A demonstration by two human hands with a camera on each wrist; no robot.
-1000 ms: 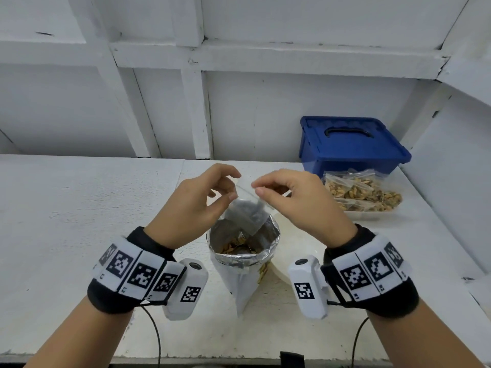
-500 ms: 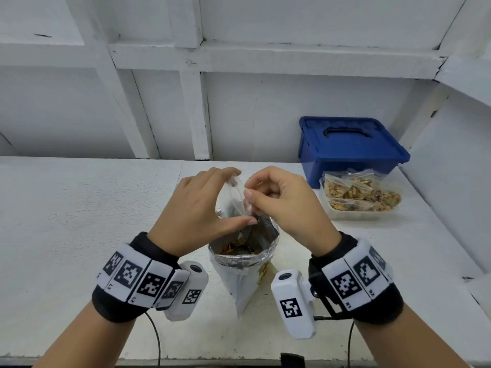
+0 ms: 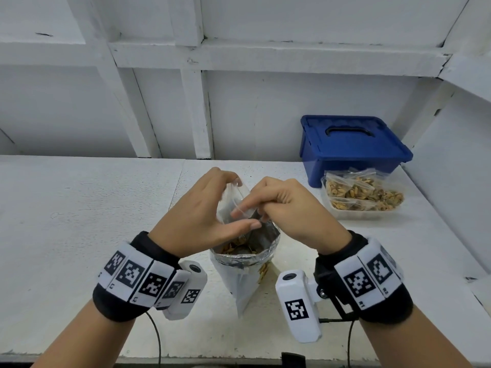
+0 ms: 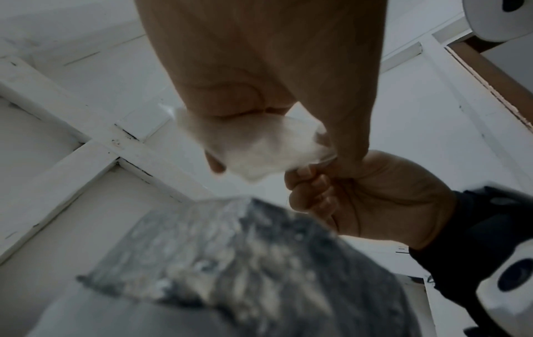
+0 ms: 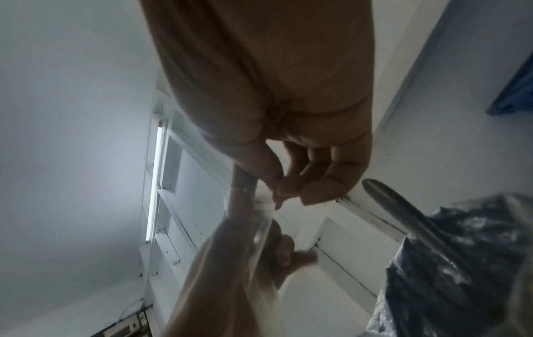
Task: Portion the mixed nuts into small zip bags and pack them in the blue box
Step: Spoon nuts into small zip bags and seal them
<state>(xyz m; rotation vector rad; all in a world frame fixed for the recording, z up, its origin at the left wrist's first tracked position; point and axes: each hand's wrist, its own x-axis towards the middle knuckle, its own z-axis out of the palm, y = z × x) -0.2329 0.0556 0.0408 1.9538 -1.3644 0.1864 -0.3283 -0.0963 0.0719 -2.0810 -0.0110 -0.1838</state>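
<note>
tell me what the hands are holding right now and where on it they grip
Both hold one small clear zip bag, empty, above the open nut pouch. The left hand pinches its top edge; the right hand pinches the opposite side of the mouth.

A bare, white-painted packing station, more workshop than home kitchen: a rough white worktop [image 3: 79, 235] set against framed plank walls [image 3: 252, 115], a fluorescent tube [image 5: 155, 182] overhead, a lidded blue box [image 3: 353, 147] and a clear tub of filled nut bags [image 3: 364, 197] to one side.
</note>
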